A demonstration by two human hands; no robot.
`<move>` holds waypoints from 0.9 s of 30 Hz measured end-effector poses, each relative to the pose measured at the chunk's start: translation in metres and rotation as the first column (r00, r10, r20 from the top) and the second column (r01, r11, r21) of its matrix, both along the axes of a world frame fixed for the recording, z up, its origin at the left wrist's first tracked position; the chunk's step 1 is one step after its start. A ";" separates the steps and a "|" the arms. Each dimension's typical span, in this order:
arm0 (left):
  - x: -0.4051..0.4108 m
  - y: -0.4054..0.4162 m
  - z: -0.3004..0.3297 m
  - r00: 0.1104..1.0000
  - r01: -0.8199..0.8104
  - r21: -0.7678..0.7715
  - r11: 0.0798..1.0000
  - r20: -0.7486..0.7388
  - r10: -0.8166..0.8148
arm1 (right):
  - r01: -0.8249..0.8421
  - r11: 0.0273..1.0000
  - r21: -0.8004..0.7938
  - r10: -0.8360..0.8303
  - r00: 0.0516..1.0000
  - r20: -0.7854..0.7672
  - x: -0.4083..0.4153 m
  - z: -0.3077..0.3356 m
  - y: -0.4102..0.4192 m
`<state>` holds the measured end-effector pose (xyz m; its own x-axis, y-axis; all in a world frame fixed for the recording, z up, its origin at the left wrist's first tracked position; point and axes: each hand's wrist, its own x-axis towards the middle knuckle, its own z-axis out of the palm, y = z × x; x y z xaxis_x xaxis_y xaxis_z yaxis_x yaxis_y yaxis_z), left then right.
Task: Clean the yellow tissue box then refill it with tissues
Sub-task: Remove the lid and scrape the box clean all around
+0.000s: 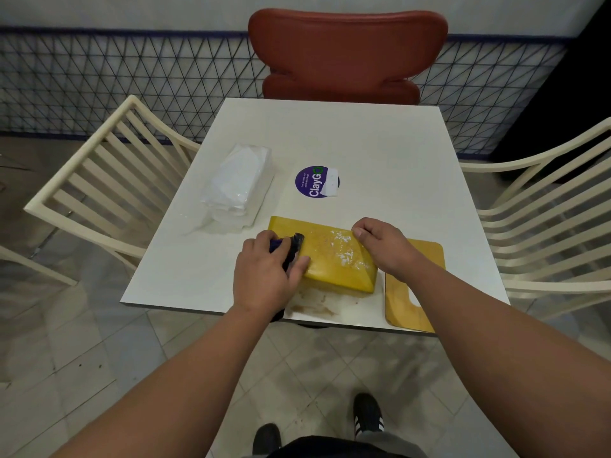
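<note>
The smooth yellow box (334,256), rectangular and speckled with white residue, lies near the white worktop's (380,143) front edge. The left hand (264,276) grips a dark cloth (292,247) against it; the right hand (385,247) curls over its far edge. A plastic-wrapped tissue pack (239,188) lies well apart; a flat wooden lid (413,292) lies just beside the box.

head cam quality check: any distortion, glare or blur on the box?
Head view: wide-angle bowing bends the side chairs and the table edges; lighting soft and dim, no hard glare; yellow tissue box and both hands reasonably sharp; corners darker.
</note>
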<state>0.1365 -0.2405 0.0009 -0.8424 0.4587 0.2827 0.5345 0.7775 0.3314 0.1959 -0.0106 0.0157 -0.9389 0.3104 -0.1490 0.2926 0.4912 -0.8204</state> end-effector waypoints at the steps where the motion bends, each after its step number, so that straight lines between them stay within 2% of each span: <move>1: 0.002 -0.001 -0.002 1.000 0.017 -0.018 1.000 -0.015 -0.017 | 0.001 1.000 -0.002 -0.001 1.000 -0.002 0.000 0.000 0.000; 4: -0.002 -0.001 0.001 1.000 0.029 0.021 0.999 -0.002 -0.029 | -0.001 1.000 -0.002 0.001 1.000 -0.009 0.001 0.000 0.000; 8: -0.018 0.001 0.007 0.988 -0.112 0.111 0.987 0.118 0.099 | 0.000 1.000 0.005 0.000 1.000 -0.004 0.000 0.000 0.000; 13: -0.005 0.020 0.008 0.993 0.078 0.062 0.995 0.082 -0.083 | 0.000 1.000 0.000 0.000 1.000 -0.004 0.000 0.001 0.001; 18: -0.025 0.014 0.010 0.988 -0.111 0.126 0.986 0.119 0.097 | 0.003 1.000 -0.006 -0.003 1.000 -0.006 -0.001 0.001 0.002; 23: -0.013 0.031 0.009 0.991 0.058 0.083 0.995 0.115 -0.067 | -0.002 1.000 0.004 0.002 1.000 -0.008 -0.001 0.001 0.003; 27: -0.034 0.020 0.011 0.976 -0.154 0.162 0.975 0.180 0.124 | -0.005 1.000 0.006 0.005 1.000 -0.018 -0.001 0.000 0.003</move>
